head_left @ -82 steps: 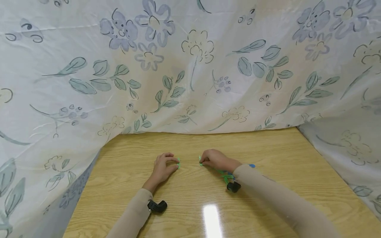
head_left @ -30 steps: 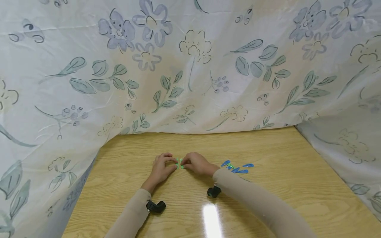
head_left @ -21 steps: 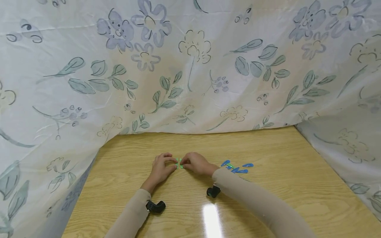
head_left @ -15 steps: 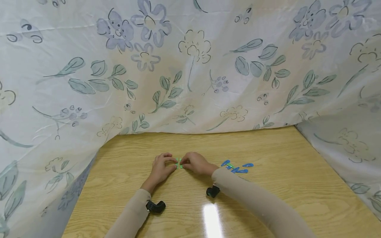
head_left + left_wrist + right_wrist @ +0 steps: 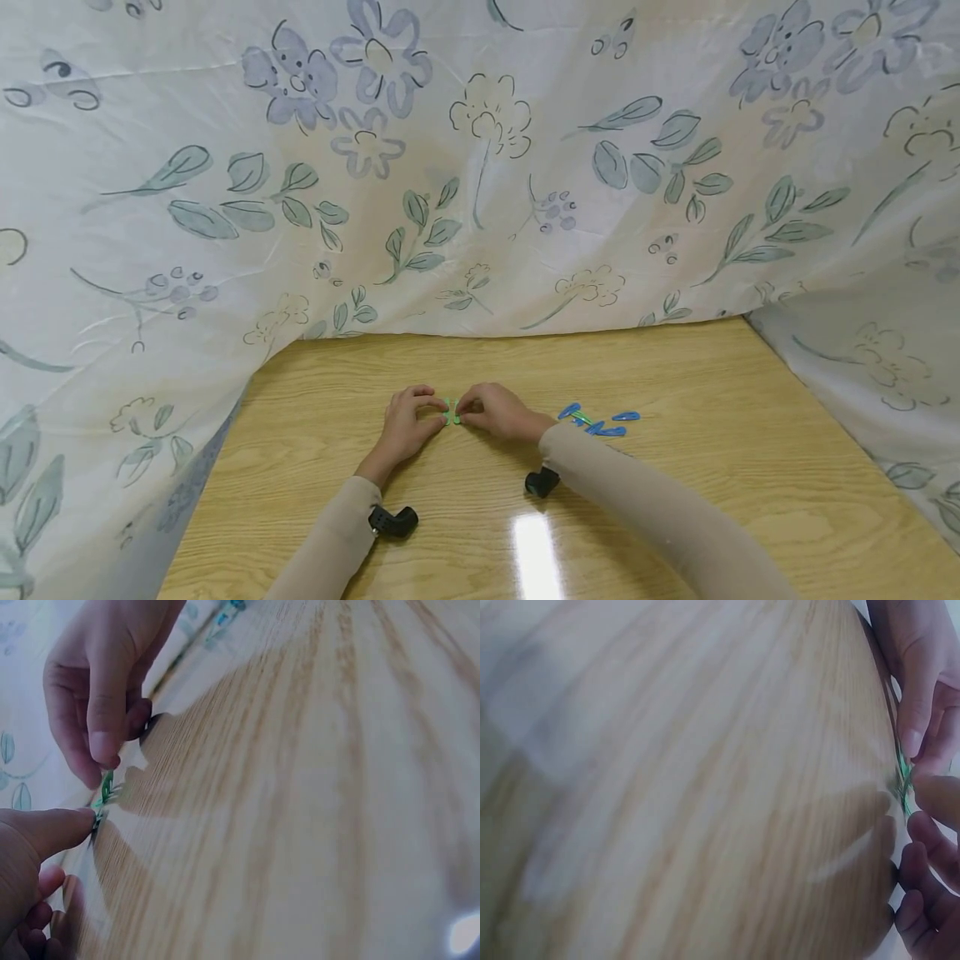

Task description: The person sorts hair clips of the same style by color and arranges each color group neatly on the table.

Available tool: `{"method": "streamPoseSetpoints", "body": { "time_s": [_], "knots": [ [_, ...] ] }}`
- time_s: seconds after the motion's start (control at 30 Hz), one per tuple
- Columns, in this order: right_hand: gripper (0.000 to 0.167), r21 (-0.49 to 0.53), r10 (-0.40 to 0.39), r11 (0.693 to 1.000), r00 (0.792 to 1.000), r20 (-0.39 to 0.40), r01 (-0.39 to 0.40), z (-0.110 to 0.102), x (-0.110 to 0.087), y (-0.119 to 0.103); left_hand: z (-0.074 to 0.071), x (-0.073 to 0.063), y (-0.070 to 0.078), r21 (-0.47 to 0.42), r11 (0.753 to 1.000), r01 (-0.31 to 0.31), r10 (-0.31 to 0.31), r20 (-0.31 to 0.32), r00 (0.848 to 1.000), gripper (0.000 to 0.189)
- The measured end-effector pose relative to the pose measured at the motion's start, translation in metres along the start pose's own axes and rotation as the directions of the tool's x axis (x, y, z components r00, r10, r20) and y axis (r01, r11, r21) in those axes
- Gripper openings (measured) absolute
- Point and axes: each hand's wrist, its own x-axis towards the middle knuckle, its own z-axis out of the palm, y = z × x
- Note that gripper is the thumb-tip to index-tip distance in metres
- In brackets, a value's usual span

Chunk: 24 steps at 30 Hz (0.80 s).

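Note:
Two slim green clips, apparently snap hair clips, stand side by side on the wooden table [image 5: 360,367], with a narrow gap between them. My left hand [image 5: 407,422] holds the left green clip [image 5: 447,419], thumb and index finger at its two ends. From the other side, my right hand [image 5: 497,411] pinches the right green clip [image 5: 457,420] between thumb and fingertips. In the left wrist view the left thumb [image 5: 71,826] meets the green clips [image 5: 106,786], just below the right fingertips. Fingers partly cover the green clips [image 5: 905,780] in the right wrist view.
A loose pile of several blue clips [image 5: 613,432] with a green clip [image 5: 581,417] among them lies beyond the right forearm. One blue clip [image 5: 626,416] sits a little apart. A floral cloth [image 5: 480,250] hangs along the table's back and sides.
My right hand has moved left with its green clip, bringing it beside the left one, and the pile is now more exposed. In the last second both hands stay nearly still.

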Motion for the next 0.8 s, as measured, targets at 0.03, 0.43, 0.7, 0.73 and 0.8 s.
{"method": "streamPoseSetpoints", "body": {
  "time_s": [0.03, 0.43, 0.7, 0.73, 0.8],
  "knots": [
    [0.014, 0.011, 0.001, 1.000, 1.000, 0.000, -0.001, -0.001, -0.001, 0.000, 0.000, 0.000, 0.000, 0.002, 1.000, -0.001, 0.001, -0.001, 1.000, 0.013],
    [0.021, 0.062, 0.059, 0.996, 0.998, -0.015, -0.058, -0.021, -0.010, -0.001, 0.001, 0.000, 0.000, 0.004, 1.000, 0.010, -0.010, -0.003, 1.000, 0.013],
    [0.026, 0.053, 0.066, 0.996, 0.998, -0.018, -0.065, -0.041, -0.024, 0.003, 0.001, 0.001, 0.000, -0.008, 1.000, 0.005, -0.005, -0.001, 1.000, 0.013],
    [0.026, 0.053, 0.062, 0.997, 0.998, -0.022, -0.061, -0.044, -0.026, 0.004, 0.000, 0.000, 0.000, -0.011, 1.000, 0.003, -0.003, -0.002, 1.000, 0.013],
    [0.027, 0.052, 0.065, 0.997, 0.998, -0.025, -0.064, -0.049, -0.030, 0.005, 0.000, 0.000, 0.000, -0.015, 1.000, -0.001, 0.001, -0.003, 1.000, 0.013]
  ]
}}
